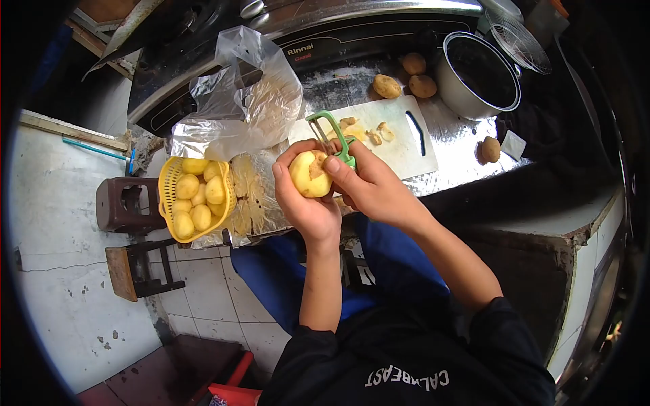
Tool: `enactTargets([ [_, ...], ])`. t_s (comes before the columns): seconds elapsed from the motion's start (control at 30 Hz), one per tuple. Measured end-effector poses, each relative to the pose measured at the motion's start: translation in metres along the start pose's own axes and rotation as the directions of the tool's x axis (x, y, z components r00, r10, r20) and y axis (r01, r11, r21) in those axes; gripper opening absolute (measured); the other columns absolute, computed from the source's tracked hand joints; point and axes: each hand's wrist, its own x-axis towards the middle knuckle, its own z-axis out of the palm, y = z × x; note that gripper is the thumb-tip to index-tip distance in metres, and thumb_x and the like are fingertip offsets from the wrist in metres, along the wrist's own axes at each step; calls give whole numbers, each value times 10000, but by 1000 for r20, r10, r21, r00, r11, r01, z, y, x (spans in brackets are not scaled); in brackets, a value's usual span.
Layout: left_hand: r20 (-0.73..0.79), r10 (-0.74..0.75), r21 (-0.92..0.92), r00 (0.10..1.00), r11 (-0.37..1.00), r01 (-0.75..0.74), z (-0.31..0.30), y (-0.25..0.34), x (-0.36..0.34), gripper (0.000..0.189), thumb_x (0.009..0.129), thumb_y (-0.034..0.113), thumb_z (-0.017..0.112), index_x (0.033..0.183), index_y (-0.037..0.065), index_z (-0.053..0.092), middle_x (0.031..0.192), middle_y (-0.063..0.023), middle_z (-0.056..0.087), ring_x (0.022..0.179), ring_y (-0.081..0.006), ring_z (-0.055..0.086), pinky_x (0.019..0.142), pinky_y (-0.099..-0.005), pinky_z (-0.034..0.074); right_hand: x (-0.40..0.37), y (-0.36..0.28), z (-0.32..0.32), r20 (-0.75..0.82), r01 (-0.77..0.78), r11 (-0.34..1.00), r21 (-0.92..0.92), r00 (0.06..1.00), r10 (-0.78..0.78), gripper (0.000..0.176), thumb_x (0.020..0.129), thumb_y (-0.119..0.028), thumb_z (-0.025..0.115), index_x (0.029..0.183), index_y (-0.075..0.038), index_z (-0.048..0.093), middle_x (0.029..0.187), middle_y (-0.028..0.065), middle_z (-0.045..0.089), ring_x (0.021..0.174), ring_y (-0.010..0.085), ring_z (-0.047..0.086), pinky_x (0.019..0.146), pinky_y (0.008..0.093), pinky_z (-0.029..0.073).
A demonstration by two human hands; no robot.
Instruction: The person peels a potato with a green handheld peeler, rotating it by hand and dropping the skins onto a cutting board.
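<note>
My left hand [305,210] is wrapped round a mostly peeled potato [308,177], which still shows a brown patch of skin on its upper right side. In my right hand [369,179] is a green vegetable peeler [336,132], its blade lying against the top of the potato and my thumb touching the potato's side. Both hands are above the near left part of a white cutting board [413,159], where strips of peel [380,132] lie. To the left, a yellow basket [232,199] holds several peeled potatoes [198,196].
Unpeeled potatoes [422,86] lie behind the board, and another brown potato [491,149] lies to its right near a small white packet [514,145]. A metal pot [450,81] stands at the back right. A clear plastic bag [267,101] lies at the back left, beside the stove [379,44].
</note>
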Motion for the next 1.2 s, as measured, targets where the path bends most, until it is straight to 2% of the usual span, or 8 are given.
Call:
enactTargets([
  [0.17, -132, -66, -29, 989, 998, 63, -3, 8, 3, 435, 960, 383, 304, 1003, 17, 535, 909, -103, 601, 801, -183, 602, 683, -318, 500, -12, -16, 0, -53, 66, 998, -16, 996, -67, 350, 992, -340, 463, 947, 7, 480, 689, 185, 598, 653, 323, 630, 579, 383, 469],
  [0.23, -83, 11, 19, 996, 1000, -10, -3, 11, 1, 436, 950, 372, 314, 966, 22, 572, 783, -70, 594, 650, -145, 574, 551, -251, 478, -24, -20, 2, 17, 209, 826, -523, 972, -235, 300, 981, -319, 475, 933, -24, 491, 627, 175, 591, 561, 375, 604, 510, 422, 476],
  [0.37, -33, 70, 185, 997, 981, -62, -13, 13, 1, 412, 939, 293, 300, 970, -29, 556, 825, -110, 604, 669, -162, 563, 618, -281, 468, -35, -26, 16, 37, 270, 612, -743, 930, -365, 270, 961, -320, 503, 882, -62, 504, 540, 134, 560, 465, 341, 583, 419, 430, 462],
  [0.5, 77, 422, 500, 903, 767, -402, -11, 12, -2, 403, 906, 257, 334, 956, -53, 587, 806, -121, 613, 690, -187, 578, 643, -267, 474, -29, -31, 20, -25, 249, 639, -728, 922, -387, 250, 948, -272, 542, 847, -60, 458, 504, 139, 515, 475, 359, 566, 426, 443, 442],
  [0.63, 27, 405, 479, 914, 797, -367, -14, 15, 2, 464, 920, 280, 299, 913, -71, 603, 813, -159, 631, 733, -210, 613, 680, -297, 507, -24, -30, 24, -10, 289, 621, -729, 902, -431, 256, 948, -272, 542, 843, -53, 462, 505, 136, 517, 470, 354, 565, 422, 437, 441],
  [0.73, -187, 157, 150, 970, 980, -129, -18, 24, 3, 446, 916, 300, 312, 956, -48, 588, 830, -157, 619, 697, -212, 596, 655, -302, 498, -26, -31, 28, 13, 310, 624, -718, 901, -433, 263, 948, -274, 542, 839, -47, 466, 503, 138, 516, 473, 355, 564, 429, 436, 443],
  [0.87, -137, 300, 275, 944, 927, -255, -11, 23, -3, 451, 915, 292, 308, 916, -75, 569, 800, -190, 628, 705, -241, 612, 666, -308, 513, -23, -36, 23, 14, 268, 619, -739, 924, -383, 311, 949, -328, 516, 803, -54, 488, 518, 117, 566, 447, 324, 585, 400, 407, 455],
  [1.2, -127, 242, 171, 962, 961, -219, -13, 30, -11, 425, 899, 341, 337, 901, -17, 565, 798, -127, 599, 666, -206, 577, 566, -290, 477, -17, -43, 18, -44, 282, 688, -669, 909, -415, 316, 947, -322, 528, 798, -45, 495, 510, 143, 547, 458, 356, 573, 419, 432, 455],
])
